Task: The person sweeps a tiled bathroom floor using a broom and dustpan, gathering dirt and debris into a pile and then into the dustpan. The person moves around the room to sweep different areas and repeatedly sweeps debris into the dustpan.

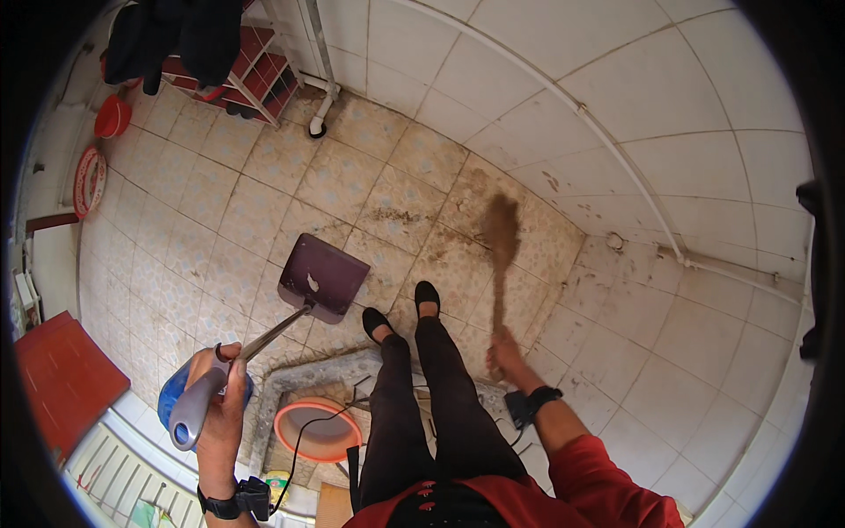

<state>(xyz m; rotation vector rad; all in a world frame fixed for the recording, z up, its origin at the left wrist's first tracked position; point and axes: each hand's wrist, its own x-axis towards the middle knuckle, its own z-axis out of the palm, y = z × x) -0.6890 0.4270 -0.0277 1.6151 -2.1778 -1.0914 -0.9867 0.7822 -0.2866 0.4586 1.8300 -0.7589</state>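
Observation:
My left hand (231, 396) is wrapped around the grey handle of a long-handled dustpan (327, 275). Its dark purple pan lies on the floor tiles ahead of my feet, with a small pale scrap in it. My right hand (506, 354) grips the handle of a brown broom (501, 231), held to the right of my feet. The head of the broom is over the stained tiles near the right wall. Between broom and dustpan, dark dirt (396, 215) is scattered on the floor.
A low stone ledge (308, 371) runs behind my feet, beside an orange-rimmed basin (319, 429). Far left are a shoe rack (255, 75), a red bucket (112, 116) and a red-patterned basin (90, 181). A white drainpipe (322, 113) meets the floor by the back wall.

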